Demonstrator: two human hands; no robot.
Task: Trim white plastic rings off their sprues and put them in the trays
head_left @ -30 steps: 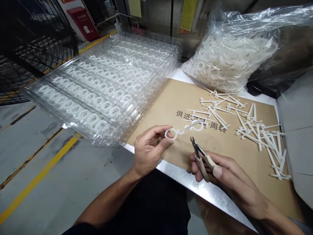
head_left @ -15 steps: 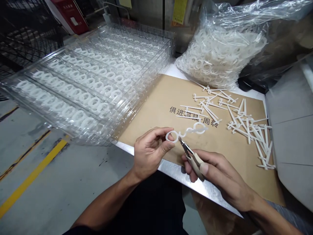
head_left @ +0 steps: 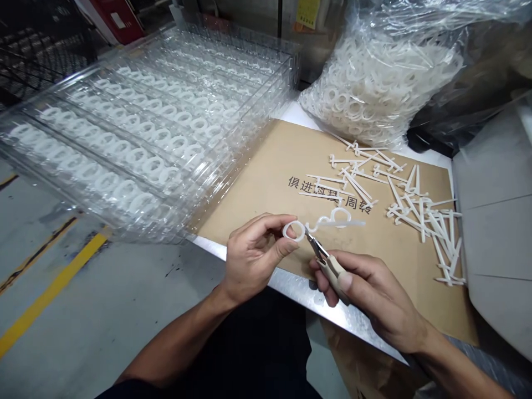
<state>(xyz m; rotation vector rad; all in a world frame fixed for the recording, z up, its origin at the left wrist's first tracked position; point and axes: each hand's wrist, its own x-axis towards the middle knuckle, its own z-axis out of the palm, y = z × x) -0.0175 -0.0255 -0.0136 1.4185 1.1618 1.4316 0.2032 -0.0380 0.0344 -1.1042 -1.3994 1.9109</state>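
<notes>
1. Pinching a white plastic ring runner (head_left: 296, 229) between left hand (head_left: 257, 256) fingers, over the cardboard sheet (head_left: 249, 188).
2. Right hand (head_left: 371, 295) fingers clenched around side cutters (head_left: 328, 266), tips just beside the ring.
3. Loose plastic stems (head_left: 419, 211) on the sheet.
4. Clear trays of rings (head_left: 145, 130) left of the sheet; bagged rings (head_left: 374, 94) beyond it.

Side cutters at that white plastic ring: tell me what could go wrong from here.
The side cutters in the right hand have their tips right beside the left hand's fingers on the white plastic ring, so a slip could nick skin. A cut too close might score the ring. A snipped piece could spring toward the clear plastic trays.
</notes>
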